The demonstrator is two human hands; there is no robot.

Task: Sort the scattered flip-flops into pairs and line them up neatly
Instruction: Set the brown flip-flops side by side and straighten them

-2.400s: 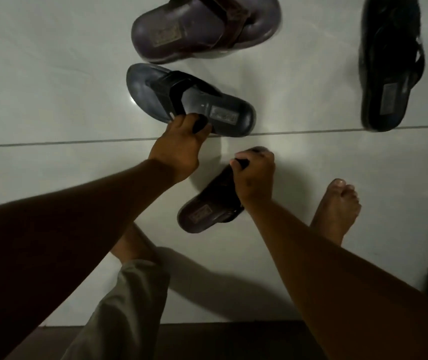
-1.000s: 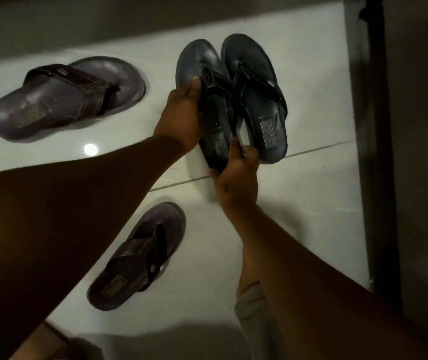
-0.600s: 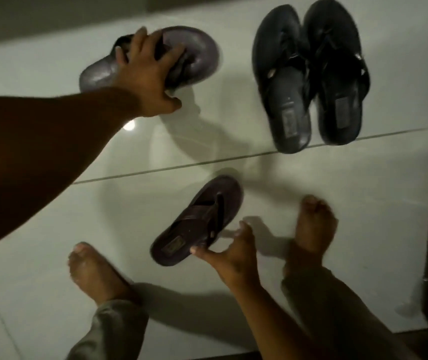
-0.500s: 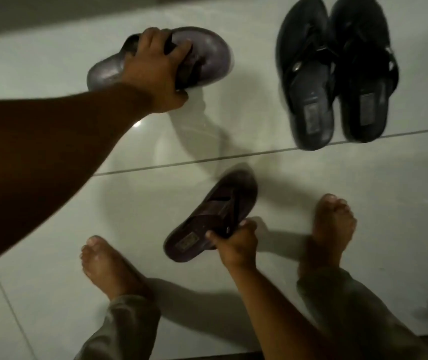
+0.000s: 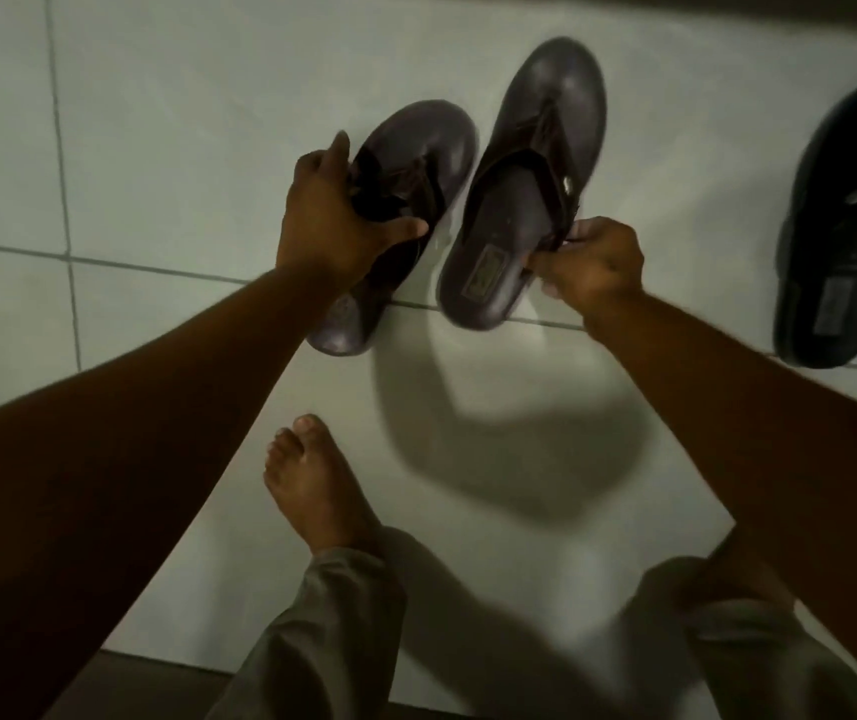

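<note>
We are gripping one brown flip-flop (image 5: 405,200) in the left hand (image 5: 333,220) by its strap and pinching the other brown flip-flop (image 5: 525,189) in the right hand (image 5: 592,267) at its edge, aligning both beside the black pair (image 5: 842,231).

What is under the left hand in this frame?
The left hand covers the strap and middle of one brown flip-flop; its toe and heel show beyond the hand. Whether the sole touches the tiled floor is hidden.

Two bare forearms without sleeves are seen, ending in the left hand (image 5: 330,220) and right hand (image 5: 595,267). Loose olive-grey trousers (image 5: 322,631) are worn, cuffed above a bare foot (image 5: 314,485).
</note>
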